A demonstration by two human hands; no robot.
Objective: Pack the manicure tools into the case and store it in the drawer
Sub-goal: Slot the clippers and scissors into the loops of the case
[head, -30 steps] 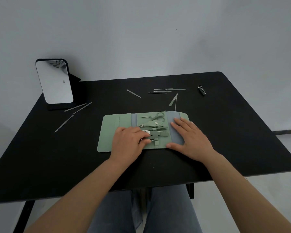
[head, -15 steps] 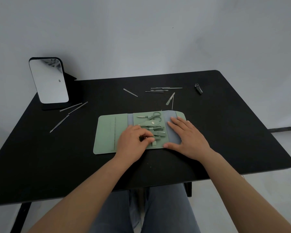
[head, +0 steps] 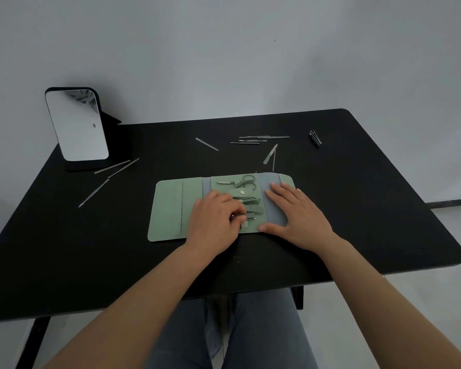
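Note:
A green manicure case [head: 171,209] lies unfolded on the black table [head: 357,209]. Scissors [head: 246,181] and several small tools sit in its middle panel. My left hand [head: 214,219] lies on the case with curled fingers pinching a small metal tool [head: 233,217] at the lower loops. My right hand [head: 298,213] presses flat on the case's right side, fingers straight. Loose tools lie on the table: a group at the left [head: 112,174], a single file [head: 206,144], a cluster behind the case [head: 261,139], a file [head: 270,153] and a dark clipper [head: 315,137].
A standing mirror [head: 76,123] is at the table's back left corner. A grey wall rises behind the table. My legs in jeans [head: 250,328] are under the front edge. No drawer is in view.
My left hand's fingers have shifted slightly on the tool at the case's lower loops. My right hand stays flat on the case. The view has tilted a little.

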